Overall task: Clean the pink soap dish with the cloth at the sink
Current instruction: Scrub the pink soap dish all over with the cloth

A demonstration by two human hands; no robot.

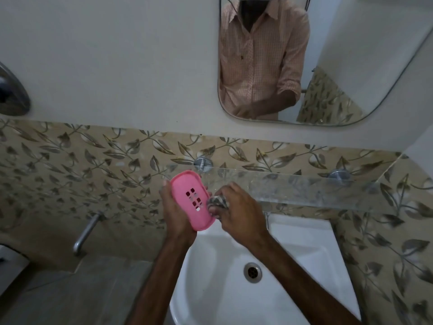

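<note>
My left hand (174, 215) grips the pink soap dish (191, 200) from behind and holds it upright above the back of the white sink (304, 233). The dish is oval with several small drain slots in its middle. My right hand (241, 212) is closed around a bunched grey patterned cloth (218, 202), which touches the dish's right rim. Most of the cloth is hidden inside my fingers.
A glass shelf (293, 186) on two chrome mounts runs along the leaf-patterned tile wall just behind my hands. A chrome tap (87, 231) sticks out of the wall at the left. The sink drain (252, 272) lies below. A mirror (328, 66) hangs above.
</note>
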